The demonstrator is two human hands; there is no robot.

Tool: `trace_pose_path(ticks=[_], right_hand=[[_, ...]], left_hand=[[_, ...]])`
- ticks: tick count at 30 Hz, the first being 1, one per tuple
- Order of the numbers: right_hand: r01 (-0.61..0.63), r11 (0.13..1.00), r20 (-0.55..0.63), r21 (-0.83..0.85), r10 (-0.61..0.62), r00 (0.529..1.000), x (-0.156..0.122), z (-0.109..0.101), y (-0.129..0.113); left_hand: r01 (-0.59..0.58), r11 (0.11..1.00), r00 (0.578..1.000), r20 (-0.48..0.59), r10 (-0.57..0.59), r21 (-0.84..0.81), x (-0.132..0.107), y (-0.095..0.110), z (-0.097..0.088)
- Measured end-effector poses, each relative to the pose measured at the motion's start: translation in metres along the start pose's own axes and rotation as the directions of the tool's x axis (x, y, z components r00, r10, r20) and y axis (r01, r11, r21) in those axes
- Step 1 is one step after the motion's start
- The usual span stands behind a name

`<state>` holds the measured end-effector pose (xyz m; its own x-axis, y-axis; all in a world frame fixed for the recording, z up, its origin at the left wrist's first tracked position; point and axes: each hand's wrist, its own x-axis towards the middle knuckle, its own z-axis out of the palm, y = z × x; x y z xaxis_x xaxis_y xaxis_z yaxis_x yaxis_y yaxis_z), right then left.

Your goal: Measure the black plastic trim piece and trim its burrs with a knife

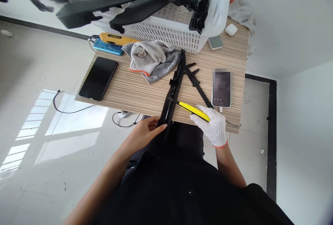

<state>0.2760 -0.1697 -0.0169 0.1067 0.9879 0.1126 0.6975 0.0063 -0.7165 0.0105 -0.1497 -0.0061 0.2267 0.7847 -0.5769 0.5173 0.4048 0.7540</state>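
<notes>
A long black plastic part lies across the wooden table, running from the gloves down over the near edge. My left hand, bare, grips its near end at the table's edge. My right hand wears a white knit glove and is closed round a yellow utility knife. The knife's blade tip rests against the side of the black part. A black caliper lies just right of the part.
A white perforated basket holding black plastic parts stands at the back. Grey gloves, a dark phone, a lit phone, a blue device with a yellow tool and a white earbud case lie on the table.
</notes>
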Motion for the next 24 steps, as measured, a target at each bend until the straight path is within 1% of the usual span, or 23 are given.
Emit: trace_pose_path(ticks=[3, 6, 7, 9, 11, 14, 15, 18, 19, 22, 24], right_hand=[[0.001, 1.000, -0.005, -0.006, -0.001, 1.000, 0.000, 0.000, 0.000], [-0.024, 0.996, -0.011, 0.081, 0.025, 1.000, -0.002, -0.004, 0.003], [-0.027, 0.992, 0.011, 0.127, 0.025, 1.000, -0.003, -0.006, 0.004], [-0.022, 0.982, 0.094, 0.185, 0.004, 0.996, -0.005, -0.010, 0.008], [0.004, 0.985, 0.151, 0.173, -0.031, 0.988, -0.006, -0.013, 0.011], [0.033, 0.990, 0.105, 0.139, -0.048, 0.993, -0.005, -0.015, 0.012], [0.026, 0.989, 0.097, 0.148, -0.041, 0.994, -0.005, -0.015, 0.012], [-0.012, 0.983, 0.162, 0.181, -0.017, 0.987, -0.004, -0.016, 0.010], [-0.027, 0.983, 0.167, 0.182, -0.004, 0.986, -0.004, -0.016, 0.009], [-0.060, 0.985, 0.078, 0.160, 0.048, 0.996, -0.003, -0.016, 0.008], [-0.070, 0.985, 0.071, 0.156, 0.060, 0.996, -0.003, -0.016, 0.008]], left_hand=[[-0.010, 0.993, 0.995, -0.096, 0.021, 0.115, -0.001, 0.004, 0.004], [-0.018, 0.982, 0.983, -0.178, 0.052, 0.189, -0.002, 0.006, 0.008], [-0.022, 0.981, 0.979, -0.195, 0.061, 0.193, -0.001, 0.006, 0.009], [-0.030, 0.981, 0.973, -0.218, 0.072, 0.190, -0.001, 0.004, 0.011], [-0.032, 0.982, 0.970, -0.231, 0.076, 0.188, 0.000, 0.002, 0.012], [-0.048, 0.982, 0.968, -0.232, 0.091, 0.183, -0.001, 0.000, 0.012], [-0.058, 0.983, 0.968, -0.230, 0.099, 0.176, -0.001, -0.001, 0.012], [-0.081, 0.985, 0.967, -0.225, 0.115, 0.153, -0.003, -0.004, 0.011], [-0.082, 0.985, 0.968, -0.223, 0.114, 0.150, -0.003, -0.005, 0.011], [-0.077, 0.988, 0.973, -0.205, 0.104, 0.133, -0.003, -0.007, 0.007], [-0.075, 0.994, 0.977, -0.195, 0.090, 0.084, -0.003, -0.008, 0.003]])
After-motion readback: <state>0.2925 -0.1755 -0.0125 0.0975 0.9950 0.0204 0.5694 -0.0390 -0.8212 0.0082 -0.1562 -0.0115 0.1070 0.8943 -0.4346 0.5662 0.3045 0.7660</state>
